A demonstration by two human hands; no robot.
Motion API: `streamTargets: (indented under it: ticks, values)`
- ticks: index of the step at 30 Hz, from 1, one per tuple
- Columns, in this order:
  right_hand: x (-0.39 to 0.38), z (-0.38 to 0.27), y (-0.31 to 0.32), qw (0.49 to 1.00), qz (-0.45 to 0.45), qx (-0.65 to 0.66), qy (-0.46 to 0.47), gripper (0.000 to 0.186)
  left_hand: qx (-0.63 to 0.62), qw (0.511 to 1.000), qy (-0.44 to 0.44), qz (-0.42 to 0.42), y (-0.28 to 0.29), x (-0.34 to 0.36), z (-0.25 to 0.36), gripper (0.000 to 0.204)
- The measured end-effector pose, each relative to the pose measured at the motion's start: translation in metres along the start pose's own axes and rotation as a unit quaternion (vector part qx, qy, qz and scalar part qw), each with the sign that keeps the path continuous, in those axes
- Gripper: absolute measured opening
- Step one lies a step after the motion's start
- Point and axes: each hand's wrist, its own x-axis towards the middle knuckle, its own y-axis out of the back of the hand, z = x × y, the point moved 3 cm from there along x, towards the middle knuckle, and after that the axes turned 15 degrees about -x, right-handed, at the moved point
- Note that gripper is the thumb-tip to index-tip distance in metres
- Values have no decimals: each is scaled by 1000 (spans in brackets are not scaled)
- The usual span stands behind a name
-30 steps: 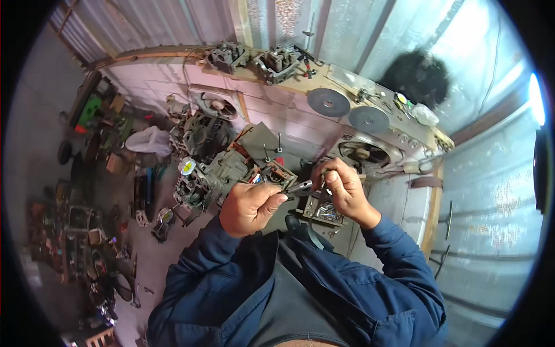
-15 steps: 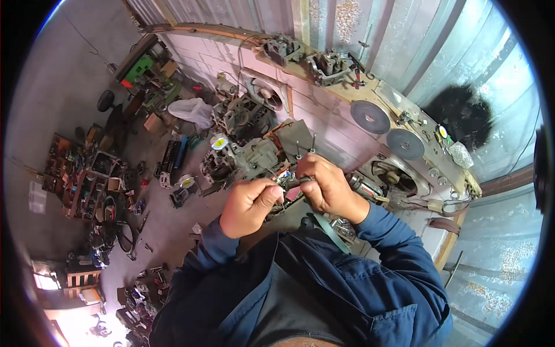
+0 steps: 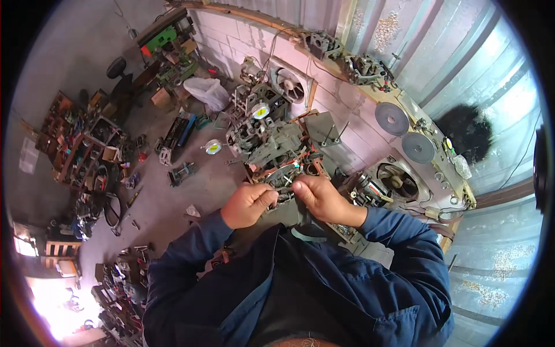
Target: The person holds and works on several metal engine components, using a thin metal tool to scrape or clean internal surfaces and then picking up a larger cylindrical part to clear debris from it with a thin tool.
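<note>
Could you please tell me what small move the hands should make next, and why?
Perhaps turn the left hand slightly palm-up: it and the right hand are closed in pinches, with a gap between, and anything held is too hidden to make out.

A workshop full of engines is seen here. Big metal engine parts (image 3: 269, 144) are piled up in the middle. More engine parts (image 3: 362, 68) are kept on a long wooden shelf (image 3: 373, 92), along with two round gray discs (image 3: 417, 148). Two fans (image 3: 288, 85) are seen by the block wall (image 3: 350, 130). The gray floor (image 3: 167, 202) is dotted with metal bits (image 3: 181, 173), and wavy metal sheets (image 3: 445, 63) are put up above the shelf.
</note>
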Motion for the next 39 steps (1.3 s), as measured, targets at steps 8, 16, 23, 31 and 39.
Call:
streamTargets:
  ticks: [8, 16, 23, 31, 39]
  values:
    - [-13, -14, -85, 990, -117, 33, -75, 32, 273, 950, -149, -26, 38, -83, -36, 29]
    - [-71, 207, -192, 972, 41, 15, -232, 52, 254, 871, 133, 398, 107, -208, -114, 26]
    - [-97, 311, -291, 769, -62, 288, -567, 51, -53, 804, 158, 571, 15, -310, -241, 26]
    - [-66, 293, -401, 933, -197, 104, -282, 36, -426, 582, 234, 652, -83, -207, -285, 33]
    - [-130, 191, -273, 924, -365, -13, -117, 33, -521, 529, 213, 635, -87, -173, -349, 26]
